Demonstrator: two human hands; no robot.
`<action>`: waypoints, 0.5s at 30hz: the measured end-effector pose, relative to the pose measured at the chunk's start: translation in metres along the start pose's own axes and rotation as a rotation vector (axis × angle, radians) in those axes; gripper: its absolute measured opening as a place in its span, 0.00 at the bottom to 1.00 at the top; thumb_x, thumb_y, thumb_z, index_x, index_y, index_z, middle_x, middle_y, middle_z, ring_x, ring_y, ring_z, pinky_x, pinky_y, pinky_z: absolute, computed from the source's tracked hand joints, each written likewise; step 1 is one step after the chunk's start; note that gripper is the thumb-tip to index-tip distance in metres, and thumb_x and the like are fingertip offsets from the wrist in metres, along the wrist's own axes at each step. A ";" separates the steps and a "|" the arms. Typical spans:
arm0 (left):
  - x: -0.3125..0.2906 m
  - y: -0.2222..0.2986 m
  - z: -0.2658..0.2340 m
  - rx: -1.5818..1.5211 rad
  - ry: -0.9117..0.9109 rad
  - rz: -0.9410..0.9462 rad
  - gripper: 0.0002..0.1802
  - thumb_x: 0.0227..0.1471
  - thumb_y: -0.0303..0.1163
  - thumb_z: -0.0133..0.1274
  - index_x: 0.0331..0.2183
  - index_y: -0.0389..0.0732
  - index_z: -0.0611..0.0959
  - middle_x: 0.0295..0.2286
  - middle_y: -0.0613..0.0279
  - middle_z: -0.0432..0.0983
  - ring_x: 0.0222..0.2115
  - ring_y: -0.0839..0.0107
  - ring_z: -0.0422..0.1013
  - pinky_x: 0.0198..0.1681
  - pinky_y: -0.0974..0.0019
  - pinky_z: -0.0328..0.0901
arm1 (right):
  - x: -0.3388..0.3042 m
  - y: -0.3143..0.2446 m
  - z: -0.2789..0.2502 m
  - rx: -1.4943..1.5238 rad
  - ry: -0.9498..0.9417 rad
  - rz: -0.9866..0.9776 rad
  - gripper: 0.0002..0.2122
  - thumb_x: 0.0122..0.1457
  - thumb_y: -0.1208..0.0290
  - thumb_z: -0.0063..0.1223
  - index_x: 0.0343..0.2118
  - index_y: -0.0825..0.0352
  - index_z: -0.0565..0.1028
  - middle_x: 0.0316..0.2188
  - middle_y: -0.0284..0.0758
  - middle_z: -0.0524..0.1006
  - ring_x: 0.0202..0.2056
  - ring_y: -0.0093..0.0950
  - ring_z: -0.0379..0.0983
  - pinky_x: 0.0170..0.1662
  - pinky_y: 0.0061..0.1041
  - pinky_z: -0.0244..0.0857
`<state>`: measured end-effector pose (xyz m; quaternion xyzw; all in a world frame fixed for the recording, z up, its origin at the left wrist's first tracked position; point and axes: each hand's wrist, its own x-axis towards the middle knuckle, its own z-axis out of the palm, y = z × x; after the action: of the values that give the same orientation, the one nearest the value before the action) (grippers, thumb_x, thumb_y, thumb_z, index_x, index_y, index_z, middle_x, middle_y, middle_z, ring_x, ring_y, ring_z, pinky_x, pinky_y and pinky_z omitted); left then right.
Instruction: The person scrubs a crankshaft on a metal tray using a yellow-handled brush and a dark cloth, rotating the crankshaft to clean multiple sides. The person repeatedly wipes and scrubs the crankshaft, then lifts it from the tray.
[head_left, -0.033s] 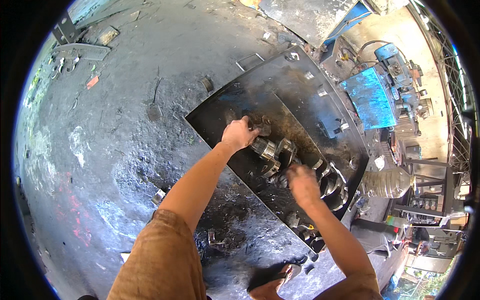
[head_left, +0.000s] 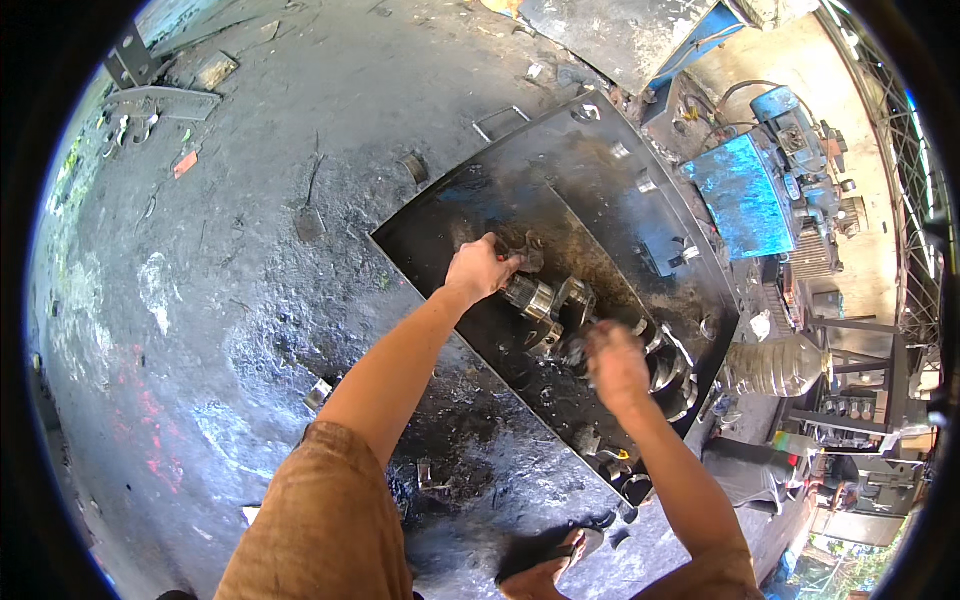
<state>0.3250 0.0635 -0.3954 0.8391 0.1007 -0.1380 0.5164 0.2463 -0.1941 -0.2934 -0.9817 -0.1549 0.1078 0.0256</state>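
A greasy metal crankshaft [head_left: 541,297] lies in a wide, oil-blackened metal tray [head_left: 578,180]. My left hand [head_left: 477,268] is closed around its far-left end, thumb and fingers pressed on the dark end piece. Over the crankshaft's middle is my right hand [head_left: 616,365], smeared by motion. Its fingers are too blurred to show whether they hold anything. Shiny journals and rounded counterweights show between the two hands; part of the shaft is hidden beneath the right one. Several curved bright metal parts [head_left: 672,372] lie in the tray just right of that hand.
Small loose parts [head_left: 612,462] sit at the tray's near corner. A blue machine [head_left: 745,195] stands to the right, beside a clear plastic jug [head_left: 775,366]. The stained floor [head_left: 230,260] stretches left, with scattered metal bits. My sandalled foot [head_left: 545,575] is below the tray.
My right hand has shifted slightly to the right over the crankshaft. My left hand and the crankshaft look unmoved.
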 end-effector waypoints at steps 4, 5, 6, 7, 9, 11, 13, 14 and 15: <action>0.008 -0.018 0.016 -0.660 0.048 -0.321 0.33 0.49 0.54 0.65 0.42 0.33 0.80 0.35 0.58 0.81 0.34 0.69 0.77 0.39 0.65 0.72 | 0.039 0.004 -0.032 0.057 0.339 -0.016 0.13 0.58 0.63 0.60 0.45 0.60 0.80 0.40 0.41 0.75 0.41 0.38 0.75 0.48 0.33 0.70; 0.010 -0.022 0.022 -0.737 0.039 -0.337 0.33 0.49 0.55 0.63 0.42 0.33 0.80 0.34 0.57 0.81 0.33 0.69 0.77 0.38 0.65 0.71 | 0.051 -0.001 -0.028 0.139 0.309 -0.010 0.15 0.58 0.58 0.59 0.46 0.56 0.79 0.43 0.41 0.75 0.43 0.40 0.74 0.48 0.37 0.70; 0.011 -0.026 0.026 -0.817 0.044 -0.342 0.34 0.50 0.56 0.62 0.43 0.32 0.81 0.34 0.56 0.81 0.32 0.69 0.76 0.37 0.65 0.71 | 0.061 -0.008 -0.021 0.214 0.297 0.036 0.18 0.58 0.52 0.59 0.48 0.53 0.79 0.45 0.42 0.74 0.44 0.42 0.74 0.49 0.40 0.70; 0.015 -0.028 0.028 -0.881 0.032 -0.396 0.34 0.50 0.57 0.61 0.43 0.32 0.82 0.34 0.55 0.81 0.31 0.69 0.76 0.36 0.65 0.71 | 0.073 -0.021 -0.006 0.269 0.210 0.083 0.18 0.55 0.50 0.61 0.46 0.51 0.80 0.47 0.38 0.74 0.47 0.42 0.72 0.52 0.42 0.67; 0.020 -0.030 0.029 -0.919 0.041 -0.307 0.34 0.52 0.58 0.59 0.43 0.33 0.81 0.34 0.56 0.80 0.30 0.70 0.75 0.35 0.65 0.70 | 0.088 -0.040 0.015 0.026 0.264 0.000 0.20 0.52 0.48 0.63 0.45 0.52 0.81 0.50 0.35 0.73 0.53 0.39 0.68 0.56 0.45 0.62; 0.016 -0.029 0.027 -0.992 0.070 -0.333 0.34 0.54 0.59 0.56 0.44 0.35 0.81 0.34 0.57 0.79 0.28 0.70 0.75 0.34 0.66 0.70 | 0.108 -0.047 0.021 0.140 0.215 0.171 0.20 0.52 0.48 0.63 0.45 0.52 0.81 0.51 0.34 0.73 0.57 0.37 0.63 0.58 0.47 0.58; 0.007 -0.020 0.025 -1.113 0.139 -0.407 0.34 0.56 0.61 0.53 0.44 0.37 0.81 0.34 0.58 0.79 0.26 0.70 0.74 0.32 0.67 0.69 | 0.122 -0.048 0.019 0.069 0.211 0.176 0.23 0.51 0.50 0.65 0.42 0.64 0.81 0.44 0.43 0.79 0.51 0.44 0.72 0.54 0.41 0.66; -0.001 -0.016 0.025 -1.254 0.123 -0.446 0.35 0.57 0.64 0.48 0.45 0.40 0.80 0.36 0.60 0.79 0.31 0.69 0.75 0.39 0.62 0.70 | 0.128 -0.047 0.015 0.115 0.135 0.246 0.23 0.50 0.50 0.65 0.42 0.64 0.81 0.43 0.44 0.79 0.49 0.44 0.73 0.53 0.42 0.66; -0.010 -0.008 0.029 -1.312 0.135 -0.498 0.35 0.57 0.65 0.47 0.46 0.41 0.79 0.38 0.61 0.78 0.34 0.68 0.75 0.42 0.58 0.69 | 0.133 -0.046 0.011 0.148 0.068 0.344 0.23 0.50 0.50 0.66 0.41 0.64 0.81 0.41 0.45 0.80 0.48 0.45 0.74 0.51 0.42 0.67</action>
<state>0.3090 0.0409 -0.4112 0.3134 0.3841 -0.1105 0.8614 0.3540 -0.1090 -0.3270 -0.9922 0.0246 0.0885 0.0843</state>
